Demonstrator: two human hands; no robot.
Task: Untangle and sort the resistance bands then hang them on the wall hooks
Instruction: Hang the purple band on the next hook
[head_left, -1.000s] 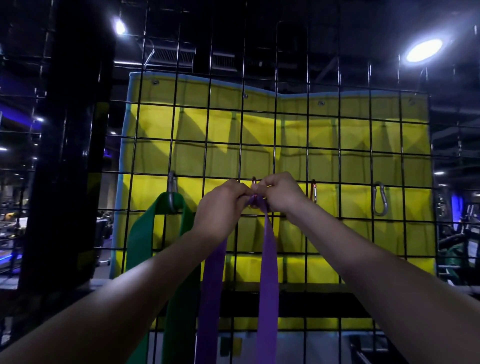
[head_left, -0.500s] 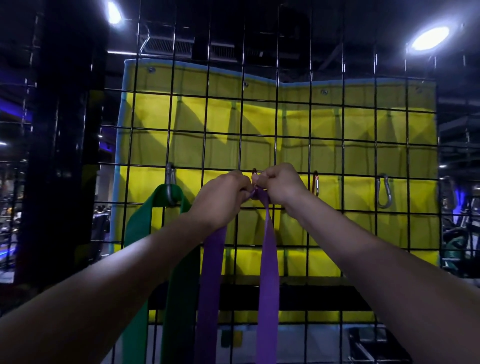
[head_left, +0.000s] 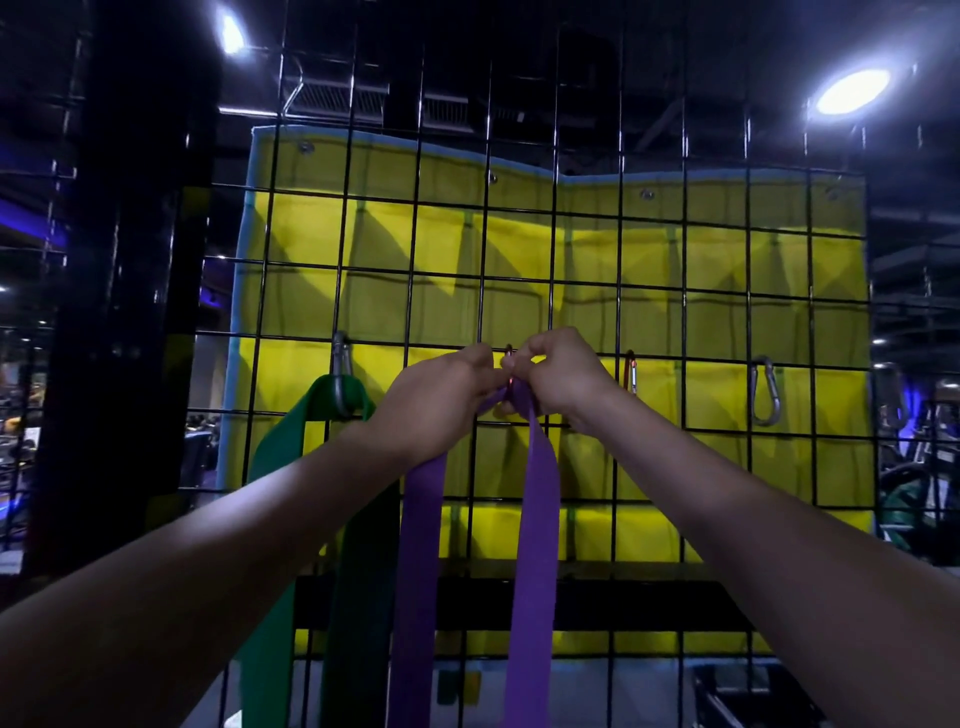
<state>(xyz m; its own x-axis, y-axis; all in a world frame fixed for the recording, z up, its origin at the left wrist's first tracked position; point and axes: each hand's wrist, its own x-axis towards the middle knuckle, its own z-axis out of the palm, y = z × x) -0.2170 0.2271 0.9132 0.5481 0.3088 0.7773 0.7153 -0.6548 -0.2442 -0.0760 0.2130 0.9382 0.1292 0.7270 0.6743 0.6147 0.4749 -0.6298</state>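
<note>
A purple resistance band (head_left: 535, 519) hangs in two strands from a small carabiner hook (head_left: 509, 356) on the black wire grid wall (head_left: 587, 270). My left hand (head_left: 436, 400) pinches the band's top just left of the hook. My right hand (head_left: 561, 374) is closed at the hook from the right, fingers on the band and clip. The hook is mostly hidden by my fingers. A green resistance band (head_left: 280, 467) hangs from a silver carabiner (head_left: 341, 369) to the left.
Two more carabiners hang free on the grid to the right: a red one (head_left: 630, 371) and a silver one (head_left: 764, 389). A yellow padded mat (head_left: 727, 291) sits behind the grid. A black pillar (head_left: 130, 312) stands at the left.
Both hands stay at the hook with the purple band. The view has tilted slightly, so the hands and hooks sit a little higher in frame.
</note>
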